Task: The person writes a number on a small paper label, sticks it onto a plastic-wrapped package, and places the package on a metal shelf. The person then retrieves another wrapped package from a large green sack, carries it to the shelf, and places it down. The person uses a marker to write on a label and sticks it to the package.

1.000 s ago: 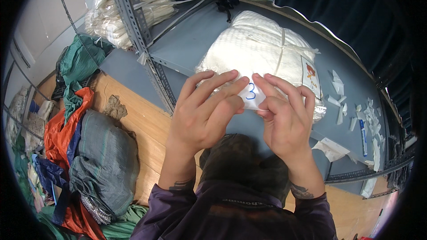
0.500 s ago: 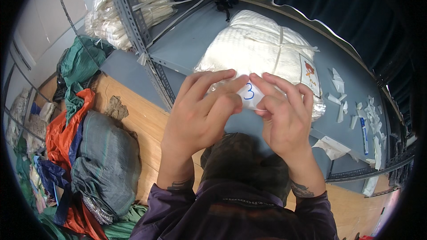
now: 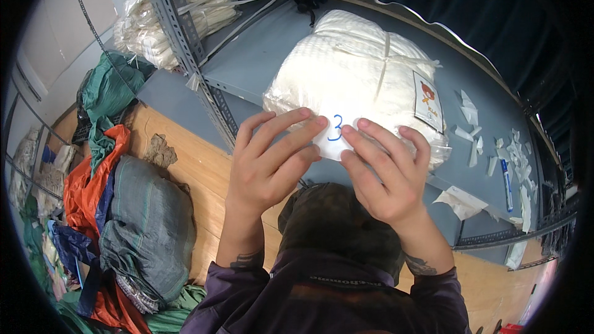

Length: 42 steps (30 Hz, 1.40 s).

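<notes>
A small white paper label (image 3: 333, 144) with a blue handwritten mark is at the near side of a plastic-wrapped bundle of white textured cloth (image 3: 346, 62). My left hand (image 3: 267, 164) pinches the label's left edge between thumb and forefinger, its other fingers spread. On the opposite edge, the thumb and fingertips of my right hand (image 3: 393, 176) hold the paper. Whether the label's back touches the plastic, I cannot tell. White string ties the bundle, and a printed card with a bear (image 3: 427, 100) shows on its right side.
The bundle rests on a grey metal shelf (image 3: 241, 74). To its right lie torn paper scraps (image 3: 520, 154) and a blue marker (image 3: 507, 185). A perforated upright (image 3: 179, 31) stands left, beside more wrapped bundles (image 3: 176, 18). Stuffed sacks (image 3: 148, 222) cover the floor at left.
The label has shifted slightly left and down and now faces up flatter, its mark fully visible. My fingers have straightened and spread along its edges.
</notes>
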### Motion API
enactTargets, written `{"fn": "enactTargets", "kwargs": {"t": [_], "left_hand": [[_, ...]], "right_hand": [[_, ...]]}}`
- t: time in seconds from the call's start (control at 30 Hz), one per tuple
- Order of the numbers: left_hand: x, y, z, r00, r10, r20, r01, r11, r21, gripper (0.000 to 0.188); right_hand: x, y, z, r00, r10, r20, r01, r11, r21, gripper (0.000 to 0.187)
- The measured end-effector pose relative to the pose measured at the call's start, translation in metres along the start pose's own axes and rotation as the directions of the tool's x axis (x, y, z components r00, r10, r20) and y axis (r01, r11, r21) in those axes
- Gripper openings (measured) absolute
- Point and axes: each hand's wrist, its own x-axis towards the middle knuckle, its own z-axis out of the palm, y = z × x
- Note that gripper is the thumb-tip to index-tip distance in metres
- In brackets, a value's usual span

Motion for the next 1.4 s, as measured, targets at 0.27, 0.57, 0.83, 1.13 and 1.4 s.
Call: {"fn": "enactTargets", "kwargs": {"t": [0.27,0.57,0.83,1.13,1.4], "left_hand": [[-0.014,-0.006,0.015,0.985,0.08,-0.152,-0.065,0.993,0.098,0.014],[-0.035,-0.011,0.039,0.949,0.134,-0.286,-0.082,0.979,0.185,0.013],[-0.039,-0.012,0.046,0.939,0.127,-0.319,-0.074,0.982,0.173,0.01],[-0.054,-0.005,0.061,0.915,0.073,-0.397,0.003,0.982,0.187,0.015],[-0.008,0.002,0.039,0.941,-0.125,-0.315,0.165,0.981,0.104,0.029]], "right_hand": [[-0.008,-0.004,0.009,0.994,-0.034,-0.106,0.033,0.999,-0.01,0.006],[-0.015,-0.003,0.012,0.989,-0.063,-0.134,0.062,0.998,-0.011,0.005],[-0.017,-0.002,0.014,0.985,-0.084,-0.152,0.078,0.996,-0.047,0.004],[-0.028,-0.008,0.017,0.986,-0.088,-0.14,0.078,0.994,-0.081,0.003],[0.012,-0.015,-0.004,0.996,0.092,-0.009,-0.092,0.993,-0.069,0.028]]}}
